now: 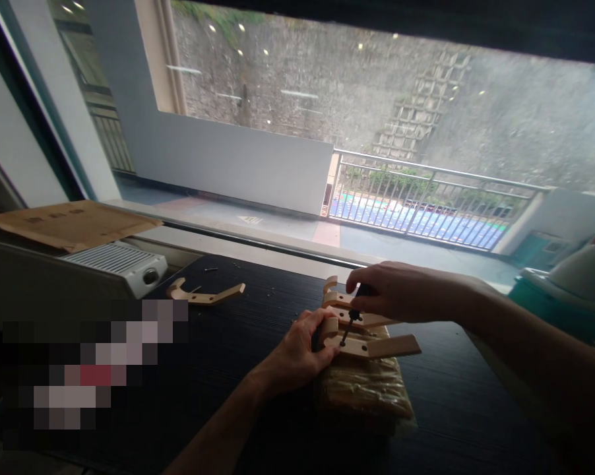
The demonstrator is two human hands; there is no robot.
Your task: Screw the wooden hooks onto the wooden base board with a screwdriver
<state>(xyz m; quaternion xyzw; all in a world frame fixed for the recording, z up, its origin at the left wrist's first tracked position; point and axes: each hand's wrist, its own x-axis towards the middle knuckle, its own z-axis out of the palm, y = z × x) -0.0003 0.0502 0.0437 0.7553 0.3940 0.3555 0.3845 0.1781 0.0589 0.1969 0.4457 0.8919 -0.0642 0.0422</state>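
A pale wooden hook with a curled end and drilled holes lies across a block wrapped in clear plastic. My left hand is closed around its curled end, fingers and thumb on either side. In my right hand is a black-handled screwdriver, tilted, its tip down at one of the hook's holes. Whether a screw sits under the tip cannot be made out. More wooden hooks lie behind, partly hidden by my hands. Another wooden hook rests alone on the dark table to the left.
Small metal pieces, probably screws, are scattered on the dark table near the window sill. At the left, a brown envelope lies over a grey-white device. A green container stands at the right. A blurred patch covers the lower left.
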